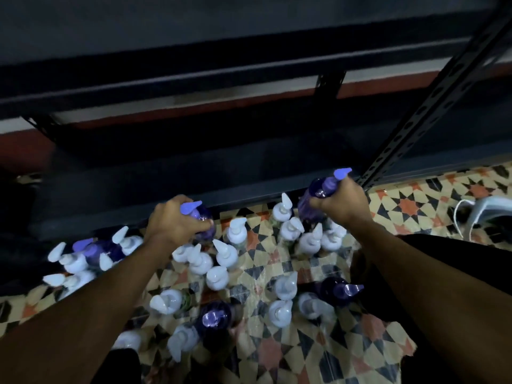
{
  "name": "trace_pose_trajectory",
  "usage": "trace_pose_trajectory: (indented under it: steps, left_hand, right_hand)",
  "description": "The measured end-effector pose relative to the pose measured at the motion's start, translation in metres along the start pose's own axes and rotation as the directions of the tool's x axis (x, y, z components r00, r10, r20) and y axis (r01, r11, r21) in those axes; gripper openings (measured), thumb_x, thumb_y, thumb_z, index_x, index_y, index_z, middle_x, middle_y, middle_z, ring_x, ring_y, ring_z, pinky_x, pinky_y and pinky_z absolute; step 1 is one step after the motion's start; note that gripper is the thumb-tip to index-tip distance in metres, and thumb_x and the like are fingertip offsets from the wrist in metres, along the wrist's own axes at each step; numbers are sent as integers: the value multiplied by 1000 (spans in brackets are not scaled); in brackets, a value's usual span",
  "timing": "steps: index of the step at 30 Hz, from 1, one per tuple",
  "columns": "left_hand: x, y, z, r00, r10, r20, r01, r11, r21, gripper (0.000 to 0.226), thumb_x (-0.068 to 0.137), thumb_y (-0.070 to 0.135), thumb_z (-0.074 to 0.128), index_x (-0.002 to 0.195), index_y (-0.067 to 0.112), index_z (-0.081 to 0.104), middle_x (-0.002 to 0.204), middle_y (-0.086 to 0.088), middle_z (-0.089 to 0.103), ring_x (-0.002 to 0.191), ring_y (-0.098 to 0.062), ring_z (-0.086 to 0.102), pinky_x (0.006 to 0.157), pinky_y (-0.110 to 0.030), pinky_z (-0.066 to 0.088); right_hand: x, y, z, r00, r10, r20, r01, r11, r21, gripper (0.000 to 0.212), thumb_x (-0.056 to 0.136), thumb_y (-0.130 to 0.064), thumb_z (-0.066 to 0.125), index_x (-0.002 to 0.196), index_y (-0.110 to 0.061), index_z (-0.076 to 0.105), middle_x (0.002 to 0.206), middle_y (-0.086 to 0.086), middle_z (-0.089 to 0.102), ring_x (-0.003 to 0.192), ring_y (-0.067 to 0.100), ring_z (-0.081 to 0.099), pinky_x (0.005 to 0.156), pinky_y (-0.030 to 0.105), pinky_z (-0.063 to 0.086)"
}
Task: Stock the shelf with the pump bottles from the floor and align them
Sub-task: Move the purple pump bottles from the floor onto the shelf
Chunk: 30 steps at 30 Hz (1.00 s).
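Your left hand (173, 218) is wrapped around the shoulder of the left purple bottle (205, 216). Its fingers (206, 224) curl tight just below the pump head, whose nozzle points up and to the right. Your right hand (342, 202) grips the right purple bottle (318, 189) by its neck, fingers closed around it. This bottle is tilted, with its pump nozzle aimed toward the slotted upright post (443, 87) of the shelving. Both bottles sit just in front of the dark front edge of the bottom shelf (110, 214), and neither is on it yet. Their bases are hidden, so you cannot tell whether either is clear of the floor.

The other pump bottles stand upright in a loose crowd on the patterned tile floor (410, 206). Most are white-pump bottles (219, 277): one cluster between your hands, another group beneath your left forearm, and more near the bottom of the view. Three more purple bottles stand among them. One is in the left group (91, 248), one is low in the centre (213, 317), and one is just beside your right forearm (340, 289). The nozzles point in different directions.

At the far right, a white object (496, 206) with a white cord (460, 217) rests on the tiles, too cut off to identify.
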State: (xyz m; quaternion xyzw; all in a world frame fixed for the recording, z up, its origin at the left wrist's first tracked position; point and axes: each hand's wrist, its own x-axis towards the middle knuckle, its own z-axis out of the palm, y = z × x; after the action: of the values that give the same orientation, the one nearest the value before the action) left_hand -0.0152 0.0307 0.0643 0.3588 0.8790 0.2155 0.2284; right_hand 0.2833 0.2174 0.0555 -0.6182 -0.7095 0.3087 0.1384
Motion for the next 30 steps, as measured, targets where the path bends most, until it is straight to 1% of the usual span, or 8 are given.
trace_pose_trajectory:
  steps: [7,12,15,17,20,23,25,30]
  left_hand:
    - [-49,54,-76,984,130,-126,-145,982,-118,49,62,29,86,103,30,59,89,7,66,81,-14,64,66,-25,48]
    - [-86,98,-129,935,249,-252,-303,932,-200,54,63,22,87,107,30,56,89,19,60,81,-6,59,63,-1,36]
    - [-102,120,-156,917,264,-300,-350,893,-284,54,62,24,87,109,26,60,102,15,63,86,-5,62,72,-10,41]
    - [-111,133,-173,903,279,-327,-394,841,-371,44,60,26,86,96,23,62,105,11,63,90,-6,64,76,-16,44]
    - [-122,147,-192,890,269,-368,-437,731,-523,61,52,37,78,108,18,60,110,5,64,84,-6,66,76,-17,50]
    - [-127,155,-199,895,223,-387,-443,540,-716,67,50,36,78,110,13,60,104,-14,69,79,-18,68,86,-44,58]
    - [-126,159,-199,909,197,-366,-416,407,-813,64,53,31,78,109,7,60,92,-13,66,80,-25,65,86,-51,56]
    - [-121,169,-189,958,108,-265,-277,110,-955,9,89,16,67,88,20,59,74,1,66,70,-16,65,75,-39,55]
  right_hand:
    - [-47,-61,-79,984,-143,-109,154,983,99,48,60,-46,77,95,-23,53,96,0,64,84,23,62,70,34,50]
    - [-86,-115,-123,953,-257,-159,294,914,280,42,65,-30,82,95,-22,54,94,-3,67,85,16,64,74,32,49]
    - [-105,-141,-143,945,-281,-170,327,858,397,50,68,-24,82,109,-26,53,96,-9,69,85,7,66,69,21,47]
    - [-114,-154,-153,943,-280,-181,334,810,482,54,71,-21,81,116,-28,51,99,-12,67,85,1,65,67,16,46]
    - [-123,-169,-164,945,-251,-207,326,720,612,55,76,-18,81,122,-24,51,103,-8,67,83,1,67,65,16,49]
    - [-127,-178,-165,956,-206,-207,290,575,765,48,80,-17,83,120,-16,56,100,-1,71,74,2,71,61,15,52]
    - [-130,-181,-161,970,-171,-174,236,465,853,37,80,-21,82,111,-10,64,92,2,74,69,8,72,62,21,54]
    - [-136,-170,-143,987,-135,90,-53,251,966,30,80,-38,77,86,-10,66,68,4,66,56,16,62,58,28,54]
